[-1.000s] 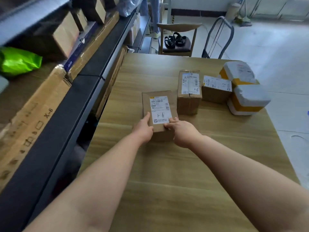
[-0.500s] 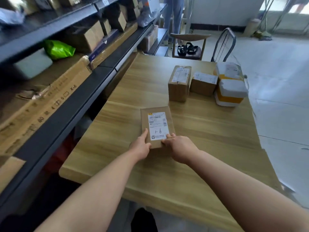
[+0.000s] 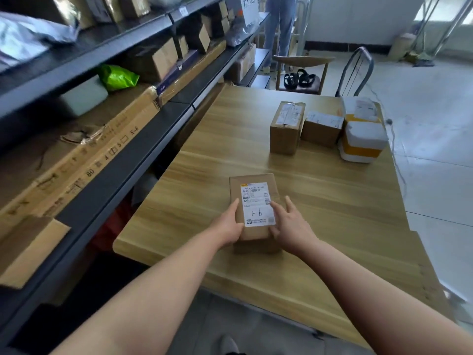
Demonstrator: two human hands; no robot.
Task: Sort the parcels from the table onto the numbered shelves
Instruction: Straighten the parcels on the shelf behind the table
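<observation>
we have the small brown parcel at the near part of the bench, label up, with a handwritten mark that looks like "1-6". our left hand grips its left edge, thumb on top. our right hand clasps the right edge, and its fingers run along the side. whether the parcel has left the wood we cannot tell.

to do this step well, we should keep both grips low on the side walls so the label stays readable. we'd lift it level and turn left toward the shelves. their small tags are too blurred to read from here, so we'd check the number up close before setting it down.

a taller brown box, a squat brown box and white-and-yellow foam boxes wait at the far end of the bench.
</observation>
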